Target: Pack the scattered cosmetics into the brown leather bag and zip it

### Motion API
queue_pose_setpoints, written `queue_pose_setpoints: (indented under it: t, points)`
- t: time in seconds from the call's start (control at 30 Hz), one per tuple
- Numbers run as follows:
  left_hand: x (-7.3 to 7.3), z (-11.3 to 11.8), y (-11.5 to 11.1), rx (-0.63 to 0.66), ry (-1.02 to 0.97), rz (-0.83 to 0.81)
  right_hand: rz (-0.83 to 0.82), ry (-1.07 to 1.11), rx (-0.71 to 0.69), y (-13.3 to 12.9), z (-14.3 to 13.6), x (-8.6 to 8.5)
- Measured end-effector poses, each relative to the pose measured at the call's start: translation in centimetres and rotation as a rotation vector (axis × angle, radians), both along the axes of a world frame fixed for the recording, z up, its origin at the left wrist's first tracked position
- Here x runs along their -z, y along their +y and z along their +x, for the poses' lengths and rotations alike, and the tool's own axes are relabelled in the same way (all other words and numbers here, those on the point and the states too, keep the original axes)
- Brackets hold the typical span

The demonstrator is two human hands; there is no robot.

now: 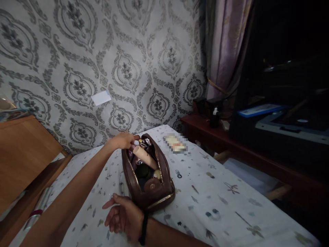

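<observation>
An unzipped brown leather-look bag with gold zip teeth lies on the patterned bed sheet. Inside it are a beige tube, a dark round item, a small round-topped item and several small metallic items near the far end. My left hand has its fingers curled over the bag's far left rim; the fingertips are partly hidden there. My right hand, with a black band on the wrist, rests palm up beside the bag's near end. Its fingers are loosely bent and apart, with nothing clearly held.
A blurred, pale yellowish item lies on the sheet right of the bag. Wooden furniture stands at left. To the right are a dark red stand with a small bottle, and an open drawer. Patterned wallpaper covers the wall behind.
</observation>
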State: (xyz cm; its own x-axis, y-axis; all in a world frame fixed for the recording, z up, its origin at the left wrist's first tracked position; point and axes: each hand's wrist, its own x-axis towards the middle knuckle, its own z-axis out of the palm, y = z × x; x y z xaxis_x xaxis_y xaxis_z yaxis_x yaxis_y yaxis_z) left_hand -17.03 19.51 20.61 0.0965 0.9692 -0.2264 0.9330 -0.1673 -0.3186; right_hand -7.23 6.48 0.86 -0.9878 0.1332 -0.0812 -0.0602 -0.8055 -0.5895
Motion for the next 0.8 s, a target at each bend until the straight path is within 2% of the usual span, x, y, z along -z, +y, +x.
queue_pose_setpoints:
  t: [0.23,0.33,0.43,0.5,0.57,0.7,0.8]
  points:
    - [-0.3,-0.1,-0.2,0.045,-0.144,-0.034,0.016,-0.023,0.008,0.0,0.2,-0.2]
    - [-0.8,-0.4,-0.7,0.034,-0.193,0.040,0.014,-0.034,0.013,-0.1,0.3,-0.4]
    - [-1.8,-0.3,-2.0,0.052,-0.416,0.089,0.014,-0.031,0.001,-0.1,0.4,-0.5]
    - [-2.5,0.1,-3.1,0.081,-0.631,0.014,0.014,-0.027,-0.006,0.0,0.4,-0.5]
    - [-3.0,0.7,-4.0,0.095,-0.763,-0.081,0.015,-0.028,-0.003,0.0,0.4,-0.5]
    - [-2.7,1.9,-4.6,0.100,-0.741,-0.159,0.019,-0.026,0.003,-0.1,0.5,-0.4]
    - [-1.8,2.3,-3.9,0.118,-0.760,-0.119,0.018,-0.005,0.007,-0.1,0.5,-0.2]
